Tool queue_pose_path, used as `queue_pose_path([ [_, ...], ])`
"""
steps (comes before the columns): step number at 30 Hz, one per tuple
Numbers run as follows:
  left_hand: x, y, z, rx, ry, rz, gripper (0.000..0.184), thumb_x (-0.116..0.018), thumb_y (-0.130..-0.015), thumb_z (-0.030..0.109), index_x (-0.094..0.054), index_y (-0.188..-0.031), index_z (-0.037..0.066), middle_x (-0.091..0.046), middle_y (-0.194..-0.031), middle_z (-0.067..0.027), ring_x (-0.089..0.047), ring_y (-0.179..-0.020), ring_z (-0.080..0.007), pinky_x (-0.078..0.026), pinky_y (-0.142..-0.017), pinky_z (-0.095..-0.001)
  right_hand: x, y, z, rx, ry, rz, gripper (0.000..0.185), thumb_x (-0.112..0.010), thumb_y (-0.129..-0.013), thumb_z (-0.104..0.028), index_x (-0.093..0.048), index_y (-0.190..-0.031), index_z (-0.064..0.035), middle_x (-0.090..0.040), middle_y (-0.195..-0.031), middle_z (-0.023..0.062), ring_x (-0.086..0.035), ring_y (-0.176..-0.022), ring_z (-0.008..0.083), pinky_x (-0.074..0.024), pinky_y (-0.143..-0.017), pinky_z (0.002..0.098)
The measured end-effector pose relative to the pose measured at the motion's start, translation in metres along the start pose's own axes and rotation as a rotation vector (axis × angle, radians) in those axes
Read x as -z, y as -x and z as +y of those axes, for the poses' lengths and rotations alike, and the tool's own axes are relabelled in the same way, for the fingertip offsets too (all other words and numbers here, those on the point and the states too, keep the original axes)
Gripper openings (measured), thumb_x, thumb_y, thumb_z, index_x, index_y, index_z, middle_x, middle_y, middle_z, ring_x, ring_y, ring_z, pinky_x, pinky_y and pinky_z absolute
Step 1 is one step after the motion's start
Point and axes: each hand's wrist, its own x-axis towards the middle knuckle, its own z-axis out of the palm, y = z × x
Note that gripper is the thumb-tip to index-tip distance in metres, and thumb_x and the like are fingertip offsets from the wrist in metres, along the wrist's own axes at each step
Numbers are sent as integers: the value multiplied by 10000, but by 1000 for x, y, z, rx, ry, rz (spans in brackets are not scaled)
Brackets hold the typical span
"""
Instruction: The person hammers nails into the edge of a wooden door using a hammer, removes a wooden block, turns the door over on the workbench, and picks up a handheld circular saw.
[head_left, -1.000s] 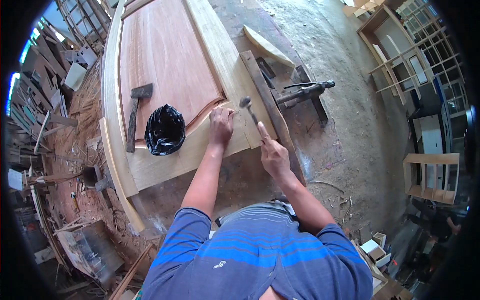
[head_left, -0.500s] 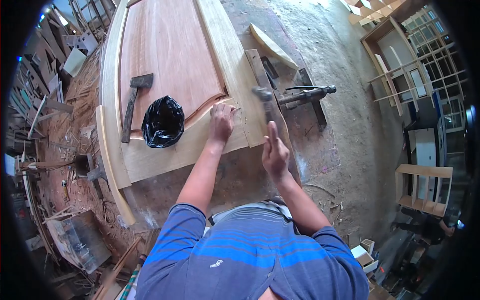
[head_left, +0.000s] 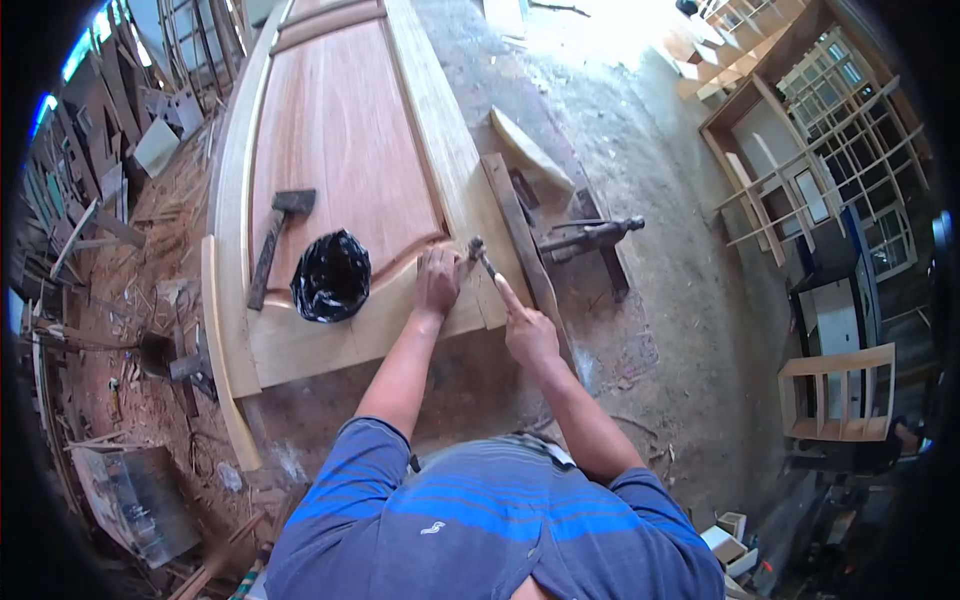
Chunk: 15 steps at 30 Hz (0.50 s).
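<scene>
A wooden panelled door (head_left: 345,130) lies flat before me, pale at the frame and pinkish in its panel. My left hand (head_left: 438,280) rests at the curved lower edge of the panel, fingers bunched together; what they pinch, if anything, is too small to make out. In my right hand (head_left: 530,335) is a hammer (head_left: 487,262), its head down at the frame, just right of my left fingertips. Left of that hand, a black plastic bag (head_left: 332,277) sits open on the door. Beyond the bag lies a hatchet (head_left: 272,240) with a dark blade.
To the right of the door is a metal clamp-like tool (head_left: 590,238) beside a curved wooden offcut (head_left: 530,155). A long wood strip (head_left: 222,350) runs along the left edge. Wood scraps litter the left floor; a shelf frame (head_left: 838,392) stands at right.
The hammer has come down and leftward from its raised position to the frame beside my left fingers. My left hand stays at the panel edge while the whole view has shifted slightly.
</scene>
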Motion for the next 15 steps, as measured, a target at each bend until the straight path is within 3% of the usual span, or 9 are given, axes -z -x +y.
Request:
queue_pose_path([
  [3, 8, 0, 8, 20, -16, 58, 93, -667, -1018, 184, -678, -1021, 91, -662, -1051, -148, -611, -1072, -383, -477, -965, -508, -39, 25, 22, 145, -366, 238, 757, -629, -1079, -152, -300, -1750, -276, -776, -995, 241, -765, -918, 457, -587, -851, 553],
  [4, 14, 6, 8, 35, -12, 84, 77, -669, -1016, 170, -676, -1021, 94, -661, -1041, -148, -613, -1056, -388, -483, -950, -507, -44, 40, 25, 216, -410, 320, 758, -658, -1076, -158, -313, -1747, -236, -773, -941, 198, -761, -824, 387, -585, -767, 502],
  [6, 19, 14, 10, 68, 5, 135, 45, -673, -1011, 142, -673, -1022, 99, -657, -1020, -148, -618, -1022, -397, -496, -921, -505, -36, 78, 26, 76, -758, 188, 722, -689, -1083, -181, -363, -1727, -169, -727, -825, 97, -694, -651, 225, -537, -599, 386],
  [7, 25, 24, 16, 114, 124, 126, 33, -681, -1014, 123, -679, -1027, 92, -668, -1000, -135, -635, -983, -365, -508, -889, -480, -19, 106, 18, -147, -1050, -42, 684, -691, -1093, -198, -399, -1709, -142, -684, -765, 39, -630, -571, 134, -491, -515, 321],
  [9, 48, 54, 39, 208, 363, 84, 19, -696, -1019, 84, -692, -1037, 79, -692, -962, -110, -669, -907, -301, -530, -825, -431, -17, 151, 20, -243, -1194, -61, 603, -690, -1103, -227, -466, -1652, -118, -620, -719, 7, -542, -518, 78, -419, -469, 262],
  [11, 66, 92, 73, 508, 685, -69, 41, -725, -1046, 73, -729, -1079, 49, -730, -920, -50, -678, -834, -159, -544, -764, -327, -23, 169, 24, -297, -1289, -83, 534, -692, -1108, -244, -519, -1587, -84, -584, -685, -12, -501, -488, 52, -385, -444, 236],
  [15, 55, 159, 124, 783, 1291, -330, 149, -743, -1079, 159, -757, -1156, 32, -738, -967, 1, -668, -888, -81, -553, -829, -261, -20, 166, 15, -318, -1327, 33, 396, -725, -1091, -250, -635, -1391, -9, -588, -672, -21, -507, -474, 57, -393, -436, 246],
])
